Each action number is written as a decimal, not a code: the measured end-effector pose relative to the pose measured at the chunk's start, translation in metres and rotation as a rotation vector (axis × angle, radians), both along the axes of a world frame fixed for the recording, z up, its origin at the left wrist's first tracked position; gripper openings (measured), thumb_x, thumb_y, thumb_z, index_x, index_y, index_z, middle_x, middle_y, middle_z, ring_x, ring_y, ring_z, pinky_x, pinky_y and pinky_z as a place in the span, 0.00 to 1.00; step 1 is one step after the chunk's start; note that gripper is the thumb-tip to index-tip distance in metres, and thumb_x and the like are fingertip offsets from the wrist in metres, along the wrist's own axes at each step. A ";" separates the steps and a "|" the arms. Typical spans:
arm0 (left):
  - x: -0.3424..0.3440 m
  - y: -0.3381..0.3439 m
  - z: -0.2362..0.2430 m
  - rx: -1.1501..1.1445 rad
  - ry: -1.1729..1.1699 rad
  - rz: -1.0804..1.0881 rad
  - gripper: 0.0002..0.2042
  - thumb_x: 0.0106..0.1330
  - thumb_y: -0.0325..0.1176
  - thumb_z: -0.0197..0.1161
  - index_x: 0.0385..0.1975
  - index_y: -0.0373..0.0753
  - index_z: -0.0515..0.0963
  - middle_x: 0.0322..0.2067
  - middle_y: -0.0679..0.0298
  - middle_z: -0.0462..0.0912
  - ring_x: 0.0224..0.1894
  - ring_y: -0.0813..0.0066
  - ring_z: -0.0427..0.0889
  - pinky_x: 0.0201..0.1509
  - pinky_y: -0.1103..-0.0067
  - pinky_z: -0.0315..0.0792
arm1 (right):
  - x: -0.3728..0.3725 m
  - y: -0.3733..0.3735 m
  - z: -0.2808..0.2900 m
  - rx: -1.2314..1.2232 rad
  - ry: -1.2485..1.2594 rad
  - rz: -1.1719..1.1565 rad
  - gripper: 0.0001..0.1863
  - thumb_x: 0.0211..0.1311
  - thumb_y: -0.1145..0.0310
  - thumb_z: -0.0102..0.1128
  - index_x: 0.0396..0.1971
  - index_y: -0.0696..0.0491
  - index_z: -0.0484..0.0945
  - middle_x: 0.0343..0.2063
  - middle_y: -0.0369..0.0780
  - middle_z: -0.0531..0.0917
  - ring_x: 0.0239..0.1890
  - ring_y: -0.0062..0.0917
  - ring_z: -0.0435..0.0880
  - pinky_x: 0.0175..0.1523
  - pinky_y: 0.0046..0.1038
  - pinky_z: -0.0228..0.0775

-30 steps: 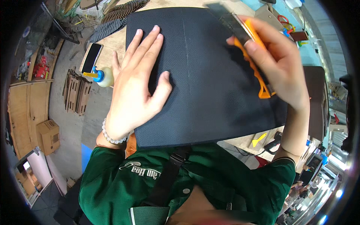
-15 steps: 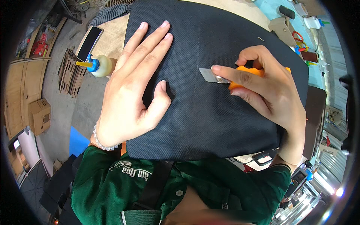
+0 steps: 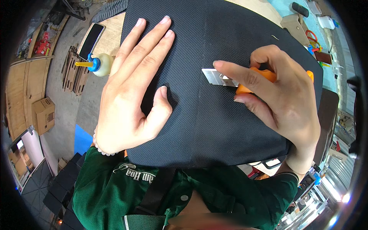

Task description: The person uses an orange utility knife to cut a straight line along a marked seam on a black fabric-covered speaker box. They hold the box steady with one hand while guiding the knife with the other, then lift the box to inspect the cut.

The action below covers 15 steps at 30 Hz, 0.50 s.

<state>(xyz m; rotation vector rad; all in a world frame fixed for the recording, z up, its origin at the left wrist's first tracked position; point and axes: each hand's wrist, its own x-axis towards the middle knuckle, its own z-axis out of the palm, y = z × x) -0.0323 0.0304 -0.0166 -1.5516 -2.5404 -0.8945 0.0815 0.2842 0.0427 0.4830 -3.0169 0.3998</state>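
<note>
A large black textured panel (image 3: 191,130) lies in front of me, with a faint seam line running down its middle. My left hand (image 3: 132,88) rests flat on its left part, fingers stretched out and thumb apart. In my right hand (image 3: 285,92) is an orange utility knife (image 3: 245,89), gripped between thumb and curled fingers. My index finger reaches along the knife, its tip by the upper edge of the wide silver blade (image 3: 214,77). The blade points left, its end close to the seam. Whether it touches the panel I cannot tell.
Left of the panel are a glue bottle (image 3: 102,65) with a yellow nozzle and a phone (image 3: 91,41) on a wooden tabletop. Red-handled scissors (image 3: 311,36) and a brown box-like holder (image 3: 294,27) stand at the far right. A small light scrap (image 3: 275,37) lies on the panel.
My right hand has shifted slightly right, its index finger lifting and showing more of the blade. My left hand stays flat on the panel. The view has shifted a little.
</note>
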 end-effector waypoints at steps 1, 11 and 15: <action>0.000 0.000 0.000 0.001 0.005 -0.004 0.30 0.60 0.36 0.50 0.64 0.33 0.72 0.67 0.49 0.69 0.74 0.48 0.58 0.76 0.56 0.50 | 0.000 -0.002 0.002 0.022 -0.003 -0.007 0.27 0.46 0.62 0.71 0.52 0.38 0.86 0.35 0.35 0.73 0.29 0.24 0.75 0.31 0.27 0.70; 0.001 0.001 0.003 0.026 -0.028 -0.010 0.32 0.54 0.31 0.49 0.63 0.31 0.72 0.66 0.48 0.70 0.73 0.44 0.59 0.76 0.55 0.50 | -0.008 -0.004 0.011 -0.018 -0.101 0.007 0.28 0.44 0.61 0.70 0.53 0.37 0.85 0.29 0.36 0.72 0.26 0.25 0.74 0.30 0.29 0.69; 0.002 0.001 0.002 0.042 -0.025 -0.006 0.33 0.52 0.31 0.50 0.62 0.30 0.73 0.66 0.48 0.71 0.73 0.44 0.59 0.76 0.54 0.50 | -0.008 -0.002 0.009 0.005 -0.092 0.028 0.30 0.43 0.64 0.71 0.53 0.39 0.85 0.29 0.36 0.71 0.26 0.25 0.73 0.29 0.29 0.68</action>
